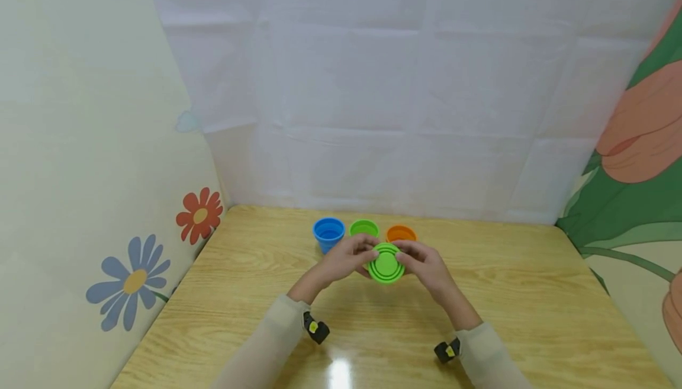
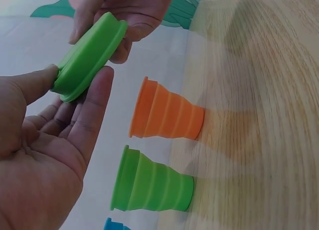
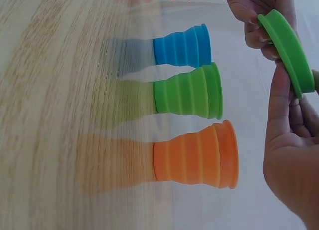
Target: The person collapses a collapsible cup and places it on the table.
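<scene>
Both hands hold a flattened green collapsible cup (image 1: pixel 386 264) in the air above the table, its ringed face turned toward the head camera. My left hand (image 1: pixel 348 257) pinches its left edge between thumb and fingers. At the opposite edge my right hand (image 1: pixel 428 266) grips it the same way. Behind the hands stand three expanded collapsible cups in a row: a blue cup (image 1: pixel 328 232), a green cup (image 2: pixel 153 180) and an orange cup (image 3: pixel 195 155). In the head view the hands partly cover these cups; both wrist views show the green and orange ones upright on the wood.
The wooden table (image 1: pixel 522 282) reaches back to a white cloth (image 1: pixel 341 93) hung behind it. Walls with painted flowers (image 1: pixel 134 282) flank it on the left and right. A small black camera sits at each wrist.
</scene>
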The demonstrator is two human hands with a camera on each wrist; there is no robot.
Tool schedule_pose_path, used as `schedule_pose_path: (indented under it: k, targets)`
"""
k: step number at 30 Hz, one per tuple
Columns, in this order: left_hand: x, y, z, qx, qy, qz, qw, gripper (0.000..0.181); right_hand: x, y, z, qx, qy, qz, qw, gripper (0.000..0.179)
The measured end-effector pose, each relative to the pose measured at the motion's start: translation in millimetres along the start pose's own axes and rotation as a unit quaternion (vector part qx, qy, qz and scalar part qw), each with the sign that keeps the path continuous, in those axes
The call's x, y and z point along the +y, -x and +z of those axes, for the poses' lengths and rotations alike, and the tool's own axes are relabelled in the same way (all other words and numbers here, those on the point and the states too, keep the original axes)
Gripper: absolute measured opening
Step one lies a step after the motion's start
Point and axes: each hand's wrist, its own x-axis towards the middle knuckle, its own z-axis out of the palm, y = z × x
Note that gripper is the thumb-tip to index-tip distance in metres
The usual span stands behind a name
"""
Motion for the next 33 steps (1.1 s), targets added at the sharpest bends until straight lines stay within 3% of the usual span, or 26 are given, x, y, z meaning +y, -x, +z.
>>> schedule_pose_path:
  k: [10,15,20,28,31,33]
  targets:
    - [-4.7,0.7,0.3,-0.015,0.014,-0.033,0.9992,0.042,-0.3,-2.0,3.1,0.027,-0.017,0.087,0.9957,0.042]
    - [-7.5,3.4,2.9,-0.031,0.013,-0.059,0.9977,0.043,2.1,0.0,2.3,0.007,-0.019,0.123,0.9922,0.043]
    - [-8.5,4.2,7.5,-0.027,0.015,-0.066,0.9973,0.041,1.1,4.9,1.6,-0.003,-0.033,0.147,0.9885,0.047]
    - [-11.1,7.3,13.6,-0.005,0.03,-0.047,0.9984,0.035,2.7,15.1,-2.4,0.022,-0.079,0.187,0.979,0.043]
    - [-11.8,10.2,13.7,0.009,0.003,-0.02,0.9997,0.034,4.0,19.1,-4.0,0.023,-0.102,0.209,0.9723,0.042]
    - [-11.0,12.1,14.3,0.019,-0.041,0.005,0.999,0.031,3.7,22.1,-5.1,0.02,-0.117,0.22,0.9681,0.041]
